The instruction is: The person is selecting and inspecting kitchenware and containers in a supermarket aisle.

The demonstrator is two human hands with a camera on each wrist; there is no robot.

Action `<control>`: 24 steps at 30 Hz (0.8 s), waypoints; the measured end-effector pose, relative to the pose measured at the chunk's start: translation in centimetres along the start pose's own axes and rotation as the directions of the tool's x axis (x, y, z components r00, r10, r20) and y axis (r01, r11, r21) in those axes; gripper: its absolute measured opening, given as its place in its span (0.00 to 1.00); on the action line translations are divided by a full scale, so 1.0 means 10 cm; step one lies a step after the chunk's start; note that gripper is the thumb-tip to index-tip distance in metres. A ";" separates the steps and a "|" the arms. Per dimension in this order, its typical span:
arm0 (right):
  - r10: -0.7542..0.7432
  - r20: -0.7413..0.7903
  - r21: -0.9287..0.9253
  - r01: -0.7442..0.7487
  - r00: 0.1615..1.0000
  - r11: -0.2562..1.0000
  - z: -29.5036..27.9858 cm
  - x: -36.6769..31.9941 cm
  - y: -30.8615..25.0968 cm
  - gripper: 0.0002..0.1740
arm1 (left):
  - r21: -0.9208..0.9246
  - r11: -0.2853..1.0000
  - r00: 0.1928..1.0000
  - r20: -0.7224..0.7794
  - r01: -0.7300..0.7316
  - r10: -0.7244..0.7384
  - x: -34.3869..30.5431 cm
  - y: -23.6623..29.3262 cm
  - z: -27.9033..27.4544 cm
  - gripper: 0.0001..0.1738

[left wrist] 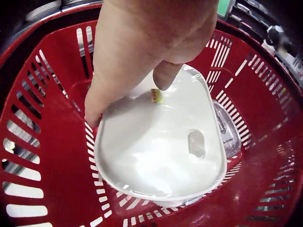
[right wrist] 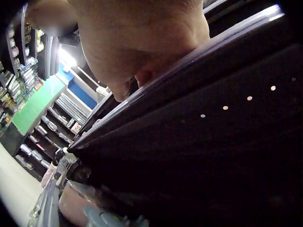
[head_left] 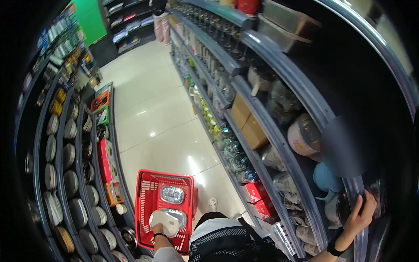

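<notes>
My left hand (head_left: 158,228) reaches down into a red shopping basket (head_left: 141,196) and holds a container with a smooth white lid (left wrist: 151,142) by one end. The thumb lies on top of the lid near a small yellow sticker (left wrist: 156,96), while a finger reaches down its side. Beside it in the basket lies a clear plastic container (head_left: 172,194). My right hand (head_left: 363,213) rests on the front rail of a dark shelf (head_left: 357,188) at the right; some of its fingers are hidden behind the rail in the right wrist view.
Shelves of round dishes (head_left: 70,155) line the left side. On the right shelves stand a blue pitcher (head_left: 325,177), a pink-and-white pot (head_left: 302,135), cardboard boxes (head_left: 248,122) and stemmed glasses (head_left: 218,28). A tiled aisle floor (head_left: 148,105) runs between, with a person (head_left: 161,26) at the far end.
</notes>
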State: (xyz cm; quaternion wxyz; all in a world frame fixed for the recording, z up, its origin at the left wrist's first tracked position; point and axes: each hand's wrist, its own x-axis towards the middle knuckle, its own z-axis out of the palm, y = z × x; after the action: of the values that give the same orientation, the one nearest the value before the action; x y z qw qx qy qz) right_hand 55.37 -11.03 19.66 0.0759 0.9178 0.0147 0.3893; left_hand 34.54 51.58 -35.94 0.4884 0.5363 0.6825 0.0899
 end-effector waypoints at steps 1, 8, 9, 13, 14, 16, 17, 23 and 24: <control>0.015 0.000 0.012 -0.015 1.000 1.000 -0.01 0.00 0.00 0.13 | 0.048 0.999 1.000 -0.014 -0.002 0.003 -0.03 0.02 0.01 0.31; 0.036 -0.038 0.071 -0.034 0.999 0.997 -0.13 0.13 -0.09 0.15 | 0.387 0.922 0.988 -0.131 -0.030 0.087 -0.16 0.27 0.11 0.30; 0.041 -0.042 0.074 -0.038 0.998 0.997 -0.13 0.12 -0.07 0.16 | 0.428 0.903 0.983 -0.150 -0.035 0.109 -0.14 0.33 0.21 0.30; 0.068 -0.058 0.085 -0.063 0.996 0.994 -0.20 0.15 -0.02 0.20 | 0.476 0.857 0.963 -0.070 -0.196 0.259 -0.35 0.72 0.45 0.30; 0.072 -0.061 0.089 -0.067 0.996 0.994 -0.23 0.15 0.02 0.20 | 0.391 0.860 0.941 0.056 -0.329 0.335 -0.44 0.89 0.55 0.30; 0.073 -0.046 0.082 -0.070 0.996 0.994 -0.25 0.13 0.09 0.22 | 0.361 0.725 0.804 0.153 -0.587 0.575 -0.53 1.23 0.83 0.32; 0.065 -0.046 0.093 -0.060 0.997 0.994 -0.28 0.12 0.12 0.23 | 0.247 0.674 0.718 0.219 -0.696 0.661 -0.65 1.40 0.99 0.31; 0.048 -0.082 0.468 -0.004 0.996 0.884 -0.81 0.01 0.32 0.25 | -0.261 0.424 0.281 0.446 -0.868 0.850 -2.22 2.39 1.77 0.24; 0.057 -0.103 0.482 0.000 0.993 0.876 -0.91 -0.07 0.38 0.24 | -0.339 0.458 0.259 0.494 -0.822 0.830 -2.63 2.49 1.82 0.23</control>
State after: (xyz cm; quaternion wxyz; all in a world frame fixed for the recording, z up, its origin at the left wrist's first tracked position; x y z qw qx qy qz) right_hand 48.24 -13.65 25.98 -0.1614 0.8842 0.1019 0.4263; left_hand 63.08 32.94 -14.06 0.5595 0.8059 0.1079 0.1607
